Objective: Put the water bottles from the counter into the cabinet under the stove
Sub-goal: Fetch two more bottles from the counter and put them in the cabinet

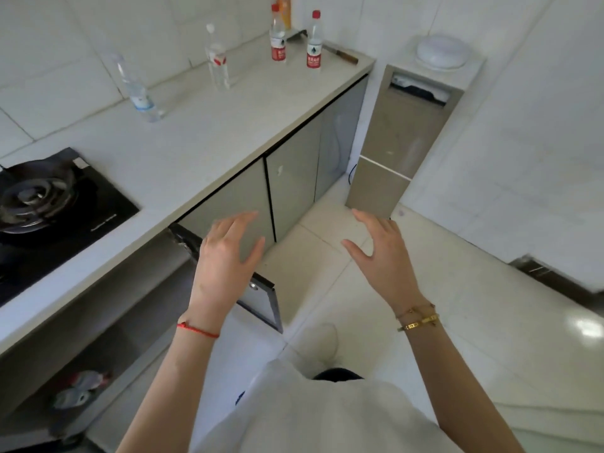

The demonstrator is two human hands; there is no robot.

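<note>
Several clear water bottles stand on the white counter: one with a blue label nearest the stove, one with a red-white label, and two red-capped ones at the far end. My left hand hovers open in front of the swung-out cabinet door. Over the floor my right hand is open too. Neither hand holds anything. The cabinet under the stove stands open, with shelves showing.
A black gas stove sits at the counter's left. A knife lies at the far end near the bottles. A narrow tan unit with a white dome on top stands beyond the counter. Some cloth-like item lies on the lower shelf.
</note>
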